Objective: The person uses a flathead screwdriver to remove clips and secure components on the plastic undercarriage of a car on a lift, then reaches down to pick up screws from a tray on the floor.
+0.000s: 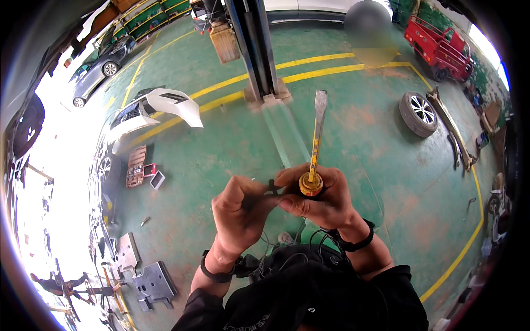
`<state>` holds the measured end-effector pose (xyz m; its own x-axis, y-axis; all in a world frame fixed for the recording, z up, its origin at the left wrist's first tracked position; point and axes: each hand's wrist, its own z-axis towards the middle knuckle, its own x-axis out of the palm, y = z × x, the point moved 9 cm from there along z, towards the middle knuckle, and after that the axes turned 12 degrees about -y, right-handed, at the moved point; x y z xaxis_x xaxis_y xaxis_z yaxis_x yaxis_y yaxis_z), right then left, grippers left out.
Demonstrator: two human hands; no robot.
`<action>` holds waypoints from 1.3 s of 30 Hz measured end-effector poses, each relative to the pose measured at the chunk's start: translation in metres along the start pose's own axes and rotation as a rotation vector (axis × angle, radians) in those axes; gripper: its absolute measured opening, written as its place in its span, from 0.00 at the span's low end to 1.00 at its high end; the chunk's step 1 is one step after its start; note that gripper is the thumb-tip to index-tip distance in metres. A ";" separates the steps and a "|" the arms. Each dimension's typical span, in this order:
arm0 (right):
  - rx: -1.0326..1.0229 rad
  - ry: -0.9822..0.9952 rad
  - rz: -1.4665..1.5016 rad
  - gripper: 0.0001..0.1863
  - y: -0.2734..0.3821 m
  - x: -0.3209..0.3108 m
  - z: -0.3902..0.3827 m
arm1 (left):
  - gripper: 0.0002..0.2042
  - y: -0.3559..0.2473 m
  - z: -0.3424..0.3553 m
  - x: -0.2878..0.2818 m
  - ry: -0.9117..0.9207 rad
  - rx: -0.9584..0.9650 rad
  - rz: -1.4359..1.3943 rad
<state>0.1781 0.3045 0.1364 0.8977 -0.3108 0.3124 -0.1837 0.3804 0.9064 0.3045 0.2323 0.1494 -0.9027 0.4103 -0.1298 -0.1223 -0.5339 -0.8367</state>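
Observation:
My right hand (331,209) is wrapped round a flat-bladed screwdriver (312,183) with a yellow handle and a yellow shank, its bare metal tip pointing up, away from me. Just left of it, my left hand (237,212) has its fingertips pinched on a small dark piece (271,186), which looks like a plastic clip; its exact shape is hard to make out. The fingertips of both hands nearly meet around that piece.
A lift post (254,49) stands ahead. On the green floor lie a white bumper (176,107), a tool case (136,165), metal plates (154,285), a loose wheel (414,118) and long parts (458,143). A red cart (436,47) and cars (96,74) stand around.

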 end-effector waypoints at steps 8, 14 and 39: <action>0.179 0.083 0.298 0.18 -0.014 0.001 0.011 | 0.16 -0.015 0.015 0.003 0.037 0.050 -0.031; 0.193 0.116 0.260 0.17 -0.022 0.002 0.018 | 0.12 -0.009 0.021 0.003 0.151 0.085 0.055; -0.930 -0.339 -0.117 0.17 0.197 -0.045 0.076 | 0.15 -0.167 0.207 0.010 -0.117 0.374 -0.250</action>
<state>0.0709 0.3277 0.3222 0.7014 -0.5672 0.4318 0.4159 0.8175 0.3983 0.2309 0.1727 0.3983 -0.8645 0.4855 0.1303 -0.4629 -0.6680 -0.5827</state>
